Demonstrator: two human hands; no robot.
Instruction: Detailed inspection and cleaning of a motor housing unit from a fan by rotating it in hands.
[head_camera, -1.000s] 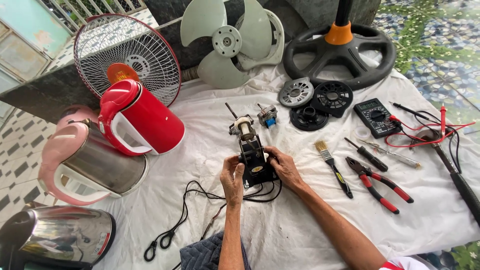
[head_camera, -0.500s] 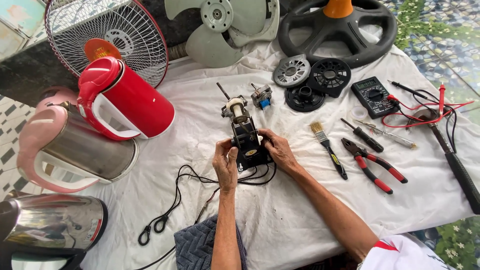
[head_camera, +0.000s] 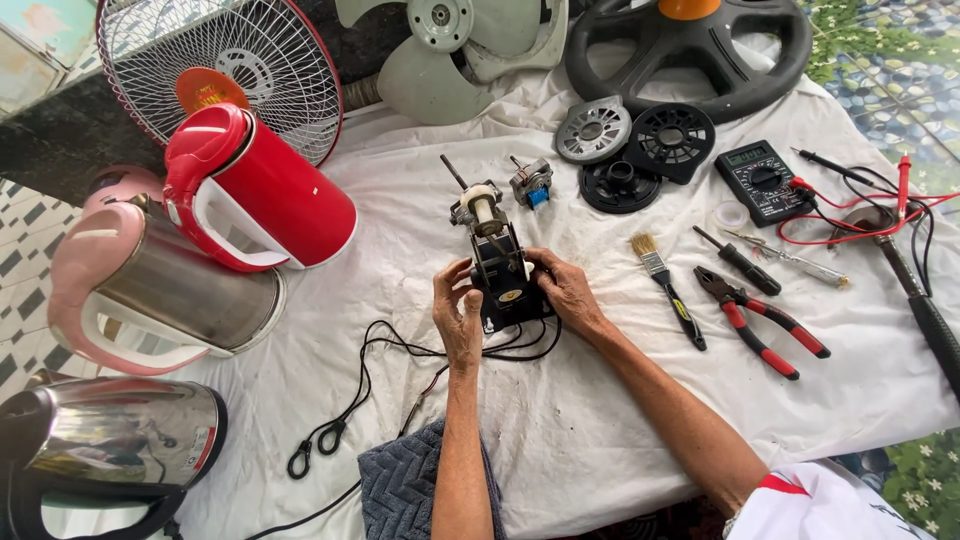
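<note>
On the white cloth (head_camera: 620, 420), left hand (head_camera: 458, 312) and right hand (head_camera: 567, 290) clasp the fan motor (head_camera: 497, 268); best held steady, wires untugged

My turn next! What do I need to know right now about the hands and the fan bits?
Left hand and right hand both grip the black fan motor, upright on the white cloth, shaft up.
Its black wires trail toward the left.
Fan blade, grille and round covers are already off.
Brush, screwdriver, pliers and multimeter lie on the right, untouched.
</note>
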